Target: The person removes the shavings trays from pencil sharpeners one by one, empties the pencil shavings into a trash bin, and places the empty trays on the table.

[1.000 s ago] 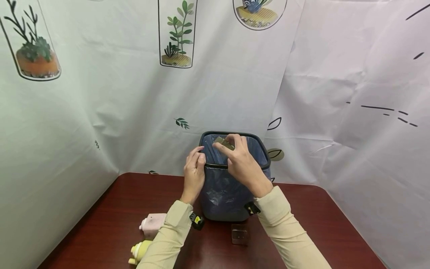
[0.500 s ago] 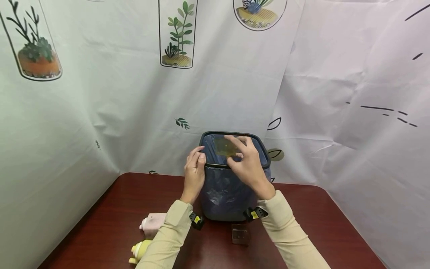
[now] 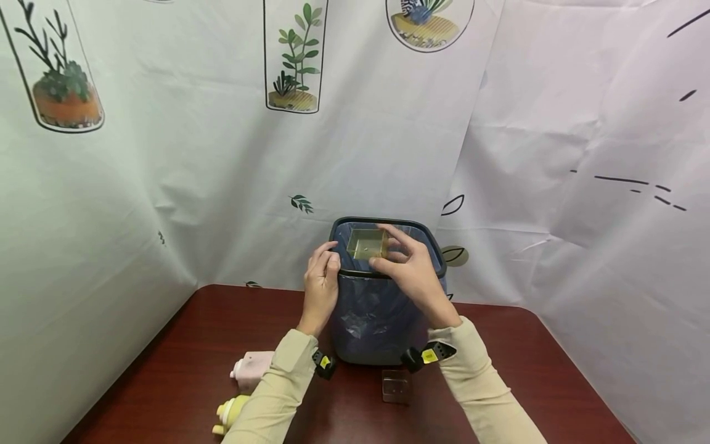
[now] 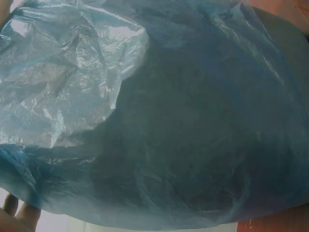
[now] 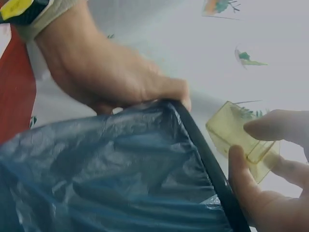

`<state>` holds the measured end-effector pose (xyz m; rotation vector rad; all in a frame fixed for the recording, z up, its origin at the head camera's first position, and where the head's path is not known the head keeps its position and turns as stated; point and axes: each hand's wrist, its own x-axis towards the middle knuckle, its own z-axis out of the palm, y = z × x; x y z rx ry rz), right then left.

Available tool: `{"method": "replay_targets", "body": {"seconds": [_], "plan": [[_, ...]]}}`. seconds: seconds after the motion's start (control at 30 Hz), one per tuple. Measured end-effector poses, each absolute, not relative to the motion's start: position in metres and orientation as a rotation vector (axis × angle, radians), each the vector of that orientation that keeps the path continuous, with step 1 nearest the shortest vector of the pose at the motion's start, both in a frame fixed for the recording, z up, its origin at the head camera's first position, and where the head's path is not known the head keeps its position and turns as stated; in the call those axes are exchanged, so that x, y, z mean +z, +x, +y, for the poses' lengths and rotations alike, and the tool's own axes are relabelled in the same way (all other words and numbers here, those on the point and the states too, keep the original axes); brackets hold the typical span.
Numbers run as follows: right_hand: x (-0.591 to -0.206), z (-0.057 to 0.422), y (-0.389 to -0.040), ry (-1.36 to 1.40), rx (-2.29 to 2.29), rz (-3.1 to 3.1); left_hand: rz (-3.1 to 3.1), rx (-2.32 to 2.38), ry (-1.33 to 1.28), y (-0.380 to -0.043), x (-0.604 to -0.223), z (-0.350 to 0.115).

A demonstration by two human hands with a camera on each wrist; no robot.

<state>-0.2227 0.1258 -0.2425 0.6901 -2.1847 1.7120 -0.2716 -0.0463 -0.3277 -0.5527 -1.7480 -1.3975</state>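
A dark trash bin (image 3: 371, 327) lined with a blue plastic bag stands on the table. My left hand (image 3: 320, 283) holds its rim at the near left; in the right wrist view its thumb lies at the rim's edge. Over the bin's opening, my right hand (image 3: 413, 268) pinches a see-through yellowish plastic box (image 3: 362, 244) between thumb and fingers. The right wrist view shows this box (image 5: 229, 126) just beyond the black rim (image 5: 205, 159). Bag film (image 4: 183, 121) fills most of the left wrist view, with a few fingertips (image 4: 28, 215) at its lower left corner.
Another small clear box (image 3: 396, 387) lies on the red-brown table (image 3: 543, 370) in front of the bin. To the left are a pink bottle (image 3: 254, 369) and a yellow bottle (image 3: 232, 414), partly behind the left sleeve. A printed white cloth (image 3: 222, 154) hangs behind the table.
My right hand has turned the plastic box over the bin, from edge-on to its broad side facing the head view, and shifted slightly right. The left hand has stayed on the rim.
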Motion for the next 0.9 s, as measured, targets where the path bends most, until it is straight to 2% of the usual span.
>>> {"method": "replay_targets", "body": {"seconds": [0.3, 0.9], "plan": [[-0.245, 0.125, -0.212, 0.724, 1.939, -2.16, -1.78, -1.365, -0.548, -0.272, -0.329, -0.047], [-0.267, 0.123, -0.19, 0.772, 2.044, -2.11, -1.78, -1.355, -0.529, -0.271, -0.328, -0.046]]}}
